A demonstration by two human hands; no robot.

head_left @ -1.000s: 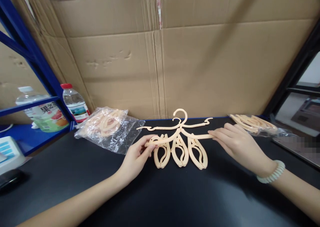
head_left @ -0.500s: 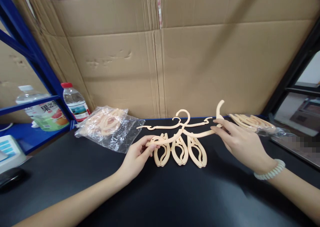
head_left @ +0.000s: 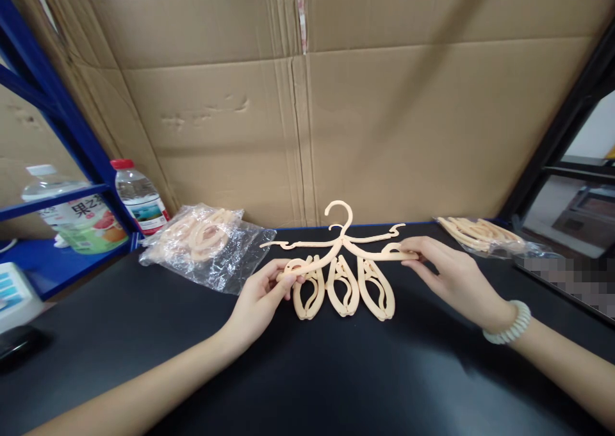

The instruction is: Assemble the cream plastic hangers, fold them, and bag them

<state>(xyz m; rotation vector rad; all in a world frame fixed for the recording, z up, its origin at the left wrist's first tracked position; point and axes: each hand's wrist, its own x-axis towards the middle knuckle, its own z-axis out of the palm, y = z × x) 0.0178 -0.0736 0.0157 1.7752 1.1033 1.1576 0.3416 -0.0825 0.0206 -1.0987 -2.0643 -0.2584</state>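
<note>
A cream plastic folding hanger (head_left: 331, 255) is held up between my hands with its arms spread and its hook on top. My left hand (head_left: 257, 301) pinches the left arm's end. At the right arm's end, my right hand (head_left: 454, 279) grips the tip between thumb and fingers; a pale bead bracelet (head_left: 508, 324) circles that wrist. Behind it, a second unfolded hanger (head_left: 312, 244) lies on the black table, partly covered by the held one. Just below, three folded hangers (head_left: 376, 292) rest in a row, their upper ends partly hidden.
A clear plastic bag of folded hangers (head_left: 206, 237) lies at the back left, another bag of hangers (head_left: 480, 232) at the back right. Bottles (head_left: 141, 199) stand by the blue frame at left. A black mouse (head_left: 22, 345) sits at the left edge. Cardboard (head_left: 384, 116) walls the back.
The right arm's end piece, which stuck upward before, now lies in line with the arm. My right hand has shifted slightly left; my left hand keeps its grip.
</note>
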